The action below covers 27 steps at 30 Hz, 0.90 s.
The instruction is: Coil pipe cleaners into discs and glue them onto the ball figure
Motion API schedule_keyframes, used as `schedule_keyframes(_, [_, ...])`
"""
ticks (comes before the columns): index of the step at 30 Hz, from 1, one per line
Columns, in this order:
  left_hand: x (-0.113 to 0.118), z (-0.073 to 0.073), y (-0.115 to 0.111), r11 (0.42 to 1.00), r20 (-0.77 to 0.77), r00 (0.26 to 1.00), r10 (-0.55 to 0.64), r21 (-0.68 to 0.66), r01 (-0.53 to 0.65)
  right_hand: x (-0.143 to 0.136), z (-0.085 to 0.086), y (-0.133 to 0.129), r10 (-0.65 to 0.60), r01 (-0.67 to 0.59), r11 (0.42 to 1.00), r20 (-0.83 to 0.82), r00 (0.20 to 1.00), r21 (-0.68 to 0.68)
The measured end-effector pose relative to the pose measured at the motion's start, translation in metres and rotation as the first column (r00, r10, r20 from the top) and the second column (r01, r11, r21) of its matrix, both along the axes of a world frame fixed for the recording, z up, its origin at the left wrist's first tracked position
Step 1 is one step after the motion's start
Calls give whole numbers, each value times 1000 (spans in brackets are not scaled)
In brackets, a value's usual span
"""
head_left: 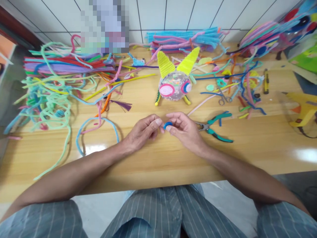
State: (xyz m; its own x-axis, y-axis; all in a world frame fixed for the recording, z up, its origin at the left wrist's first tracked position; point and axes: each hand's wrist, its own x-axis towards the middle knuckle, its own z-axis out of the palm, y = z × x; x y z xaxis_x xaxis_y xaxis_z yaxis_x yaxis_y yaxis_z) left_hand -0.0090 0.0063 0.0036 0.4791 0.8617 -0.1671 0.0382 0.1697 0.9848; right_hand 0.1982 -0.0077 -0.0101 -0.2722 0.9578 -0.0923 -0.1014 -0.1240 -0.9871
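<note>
My right hand pinches a small blue coil of pipe cleaner between thumb and fingers, just above the table. Close against its left side is my left hand, thumb and forefinger pressed together; whatever lies between those fingertips is too small to make out. Behind both hands stands a round, clear animal figure with yellow pipe-cleaner ears, pink and blue coiled eyes and short green-and-yellow legs. Green-handled pliers lie right beside my right hand.
Tangled pipe cleaners cover the table's left side, with a blue loop nearer me. Bundled pipe cleaners line the wall. At right are scissors, a yellow utility knife and a yellow glue gun.
</note>
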Motion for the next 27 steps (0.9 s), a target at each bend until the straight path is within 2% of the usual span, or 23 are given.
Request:
schedule_keyframes(5, [0,-2,3,1000,34,999,-15,11,14,0,-2,0,-10,10,1000,-22,1000,-29])
schedule_keyframes(9, [-1,-3,1,999,-32,999,-14,40,16,-1,-3,-2,5,-6,999,-22,1000,-39])
schedule_keyframes(14, [0,1,0,1000,-7,1000,9,-8,-10,-3,-3,-3,0,-1,999,-27,1000,-32])
schedule_keyframes(22, [2,-1,-1,993,-69,997,26,116,-18,-6,-4,-5,-7,7,1000,-7,1000,-29])
schedule_keyframes(27, [0,0,-2,998,-47,998,39,43,-37,-5,-2,-3,-40,40,999,2,999,-17])
